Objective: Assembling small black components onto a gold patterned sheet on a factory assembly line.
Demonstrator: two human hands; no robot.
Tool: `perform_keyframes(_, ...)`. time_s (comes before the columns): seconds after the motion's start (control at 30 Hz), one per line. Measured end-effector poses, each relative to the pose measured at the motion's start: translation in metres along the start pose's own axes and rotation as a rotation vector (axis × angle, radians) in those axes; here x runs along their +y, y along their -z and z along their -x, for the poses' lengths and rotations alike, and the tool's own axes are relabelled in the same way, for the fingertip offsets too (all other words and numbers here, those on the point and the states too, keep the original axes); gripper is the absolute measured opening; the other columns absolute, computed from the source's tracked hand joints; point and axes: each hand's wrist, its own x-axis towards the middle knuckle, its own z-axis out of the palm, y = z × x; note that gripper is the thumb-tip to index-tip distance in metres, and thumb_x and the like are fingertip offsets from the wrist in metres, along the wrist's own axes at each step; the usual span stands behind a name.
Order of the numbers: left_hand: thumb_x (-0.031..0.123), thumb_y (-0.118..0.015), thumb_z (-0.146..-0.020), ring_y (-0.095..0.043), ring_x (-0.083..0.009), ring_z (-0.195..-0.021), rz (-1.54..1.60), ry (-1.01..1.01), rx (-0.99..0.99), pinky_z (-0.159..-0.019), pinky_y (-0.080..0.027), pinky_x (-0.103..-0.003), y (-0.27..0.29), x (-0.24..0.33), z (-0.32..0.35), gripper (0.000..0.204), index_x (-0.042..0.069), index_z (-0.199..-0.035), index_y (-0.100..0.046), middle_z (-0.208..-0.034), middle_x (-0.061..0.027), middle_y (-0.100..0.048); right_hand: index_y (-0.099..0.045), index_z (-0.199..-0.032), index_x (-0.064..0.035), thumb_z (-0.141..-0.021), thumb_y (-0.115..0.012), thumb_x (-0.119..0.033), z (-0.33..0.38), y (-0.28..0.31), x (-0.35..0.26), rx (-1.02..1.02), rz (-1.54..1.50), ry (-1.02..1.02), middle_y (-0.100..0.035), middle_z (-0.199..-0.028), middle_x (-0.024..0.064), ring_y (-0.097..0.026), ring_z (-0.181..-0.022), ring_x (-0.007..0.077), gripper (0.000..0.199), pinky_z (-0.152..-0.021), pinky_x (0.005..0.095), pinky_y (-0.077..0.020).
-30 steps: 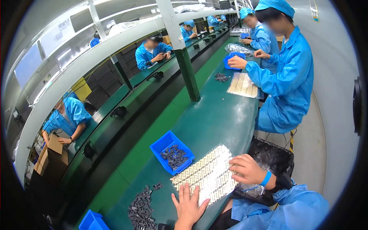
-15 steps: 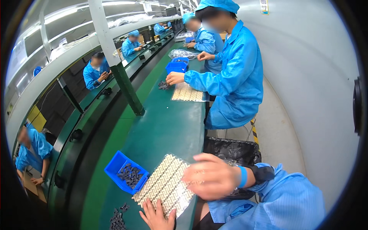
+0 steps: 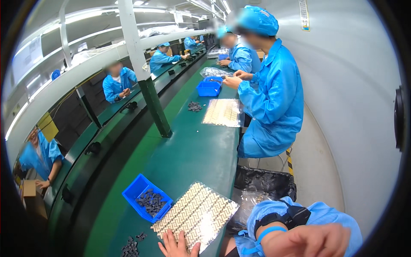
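Note:
On the green table lies a sheet [image 3: 195, 214] of small cream-coloured pieces in a zigzag pattern, with dark gaps and a shiny clear film around it. My left hand [image 3: 177, 247] rests flat on its near edge, fingers spread. Off to the right, past the table edge, my right hand [image 3: 314, 240] is raised with bent fingers. Those fingertips are blurred and partly hidden, so whether they hold anything cannot be seen. A blue bin [image 3: 136, 198] holding small dark grey parts [image 3: 152, 202] touches the sheet's left side. Loose dark parts [image 3: 130, 247] lie in a pile left of my left hand.
A black-lined waste bin [image 3: 265, 182] with clear plastic stands beside the table. Farther along, a co-worker in blue [image 3: 274, 98] sits by another sheet [image 3: 222, 113] and blue bin [image 3: 209, 88]. A green-and-white post [image 3: 154, 105] rises from the table's left side.
My right hand has swung from above the sheet to the lower right, away from the table. My left hand stays on the sheet. The nearest co-worker's hands have lifted off their sheet.

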Motion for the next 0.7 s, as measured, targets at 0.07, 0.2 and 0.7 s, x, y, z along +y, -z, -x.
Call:
perform_keyframes(0.07,0.039,-0.060,-0.080,-0.028,-0.0398,-0.129,-0.006,0.031,-0.007,-0.105,-0.016,-0.057,0.002,0.001,0.008,0.062,0.010,-0.133,-0.043,-0.139,-0.0236,-0.032,-0.058,-0.082,-0.0105,-0.080,-0.059,-0.003,-0.017,-0.016,0.008,0.008,-0.033,0.026,-0.054,-0.089,-0.0041,-0.049,-0.085,0.0111,0.008,-0.069,0.0250,-0.0449)
perform_keyframes(0.2,0.029,-0.062,-0.083,-0.045,-0.0350,-0.119,-0.143,0.017,0.130,-0.098,-0.034,-0.052,0.016,0.013,0.018,0.049,0.005,-0.124,-0.051,-0.128,-0.0239,-0.046,-0.058,-0.082,-0.0114,-0.082,-0.055,-0.002,-0.010,-0.015,0.007,0.092,-0.292,0.064,-0.055,-0.087,-0.0030,-0.050,-0.083,0.0120,0.010,-0.071,0.0267,-0.0460)
perform_keyframes(0.7,0.042,-0.064,-0.077,-0.028,-0.0374,-0.130,0.001,0.090,0.029,-0.104,-0.017,-0.056,0.002,-0.002,0.010,0.060,0.009,-0.125,-0.050,-0.140,-0.0204,-0.032,-0.060,-0.109,-0.0024,-0.086,-0.052,-0.008,0.067,-0.121,0.009,-0.320,0.281,-0.022,-0.053,-0.124,0.0090,-0.042,-0.125,0.0227,0.025,-0.094,0.0443,-0.0435)
